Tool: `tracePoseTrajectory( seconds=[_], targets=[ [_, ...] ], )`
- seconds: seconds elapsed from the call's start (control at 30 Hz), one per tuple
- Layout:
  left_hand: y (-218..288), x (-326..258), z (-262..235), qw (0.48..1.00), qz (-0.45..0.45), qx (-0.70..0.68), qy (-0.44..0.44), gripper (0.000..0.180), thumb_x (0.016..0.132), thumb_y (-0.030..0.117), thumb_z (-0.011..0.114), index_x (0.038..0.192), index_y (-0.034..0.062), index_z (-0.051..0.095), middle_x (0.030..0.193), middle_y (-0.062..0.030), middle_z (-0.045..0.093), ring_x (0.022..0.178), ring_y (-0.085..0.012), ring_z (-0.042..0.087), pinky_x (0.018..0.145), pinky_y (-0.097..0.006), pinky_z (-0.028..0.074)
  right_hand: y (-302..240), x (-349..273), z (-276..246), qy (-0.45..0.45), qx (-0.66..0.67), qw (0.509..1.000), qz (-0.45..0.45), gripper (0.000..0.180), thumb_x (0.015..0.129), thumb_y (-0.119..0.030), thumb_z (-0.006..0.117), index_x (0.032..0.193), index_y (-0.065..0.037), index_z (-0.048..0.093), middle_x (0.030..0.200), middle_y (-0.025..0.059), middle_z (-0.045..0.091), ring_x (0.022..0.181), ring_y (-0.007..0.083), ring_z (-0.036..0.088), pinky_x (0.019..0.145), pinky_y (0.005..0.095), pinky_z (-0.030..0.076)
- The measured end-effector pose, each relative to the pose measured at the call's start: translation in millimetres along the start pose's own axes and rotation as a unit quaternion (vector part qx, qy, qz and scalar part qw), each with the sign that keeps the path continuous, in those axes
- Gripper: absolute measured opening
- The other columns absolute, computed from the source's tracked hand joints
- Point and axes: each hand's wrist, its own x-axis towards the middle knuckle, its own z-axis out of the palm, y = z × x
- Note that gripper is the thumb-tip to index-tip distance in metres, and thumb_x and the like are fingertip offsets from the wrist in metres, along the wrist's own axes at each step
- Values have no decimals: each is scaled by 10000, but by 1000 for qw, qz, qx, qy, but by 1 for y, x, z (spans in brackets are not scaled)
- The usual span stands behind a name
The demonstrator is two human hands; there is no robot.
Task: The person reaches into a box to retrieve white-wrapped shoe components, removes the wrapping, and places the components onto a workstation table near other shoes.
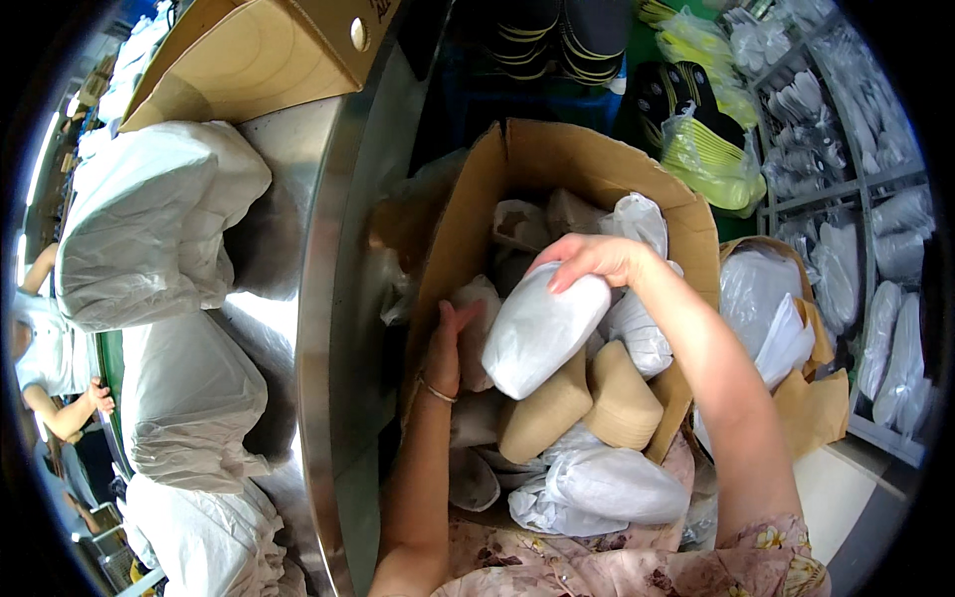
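Note:
Over an open cardboard box (557, 144), my right hand (600, 261) grips a white-wrapped wedge-shaped piece (547, 333), thumb on top and fingers along its far edge. My left hand (445, 348) is at the box's left side, thumb and fingers apart, beside another wrapped piece (478, 333); whether it touches that piece is unclear. Below the held piece lie two bare tan wedge heels (549, 406), the right one (625, 396) showing layered lines. A white plastic-wrapped piece (617, 485) rests at the box's near side. More wrapped pieces (637, 224) fill the far part.
A metal-edged bench (323, 328) on my left bears large white-covered bundles (149, 219) and a cardboard carton (259, 60). Shelves with bagged soles (836, 264) stand right. Stacked dark soles (557, 35) and yellow-green bagged soles (706, 159) lie beyond. Another person's hand (99, 396) shows far left.

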Motion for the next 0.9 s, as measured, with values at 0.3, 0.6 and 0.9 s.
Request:
tracePoseTrajectory(
  seconds=[0.3, 0.6, 0.9],
  targets=[
    [0, -14, -6, 982, -53, -173, 50, 431, 861, 378, 519, 1076, 5, 535, 963, -70, 586, 833, -174, 542, 740, -281, 430, 0, 84, 22, 163, -261, 948, -81, 349, 658, -188, 662, 977, -55, 610, 982, 92, 594, 933, 169, 534, 767, 273, 422],
    [-37, -40, 6, 966, 76, -164, 185, 446, 892, 356, 463, 1169, 7, 453, 1054, -83, 553, 901, -211, 546, 761, -313, 446, 66, 66, 55, 233, 245, 941, -33, 366, 875, -325, 406, 1120, -77, 519, 1062, 78, 548, 936, 214, 529, 744, 361, 455],
    [-24, -85, 31, 917, 52, -312, 244, 528, 898, 429, 405, 1258, 44, 370, 1206, -69, 464, 1056, -210, 477, 886, -343, 387, 99, 68, 77, 246, -299, 910, -149, 288, 823, -159, 448, 1048, -17, 557, 1093, 176, 522, 1018, 313, 473, 887, 351, 381]
  ],
)
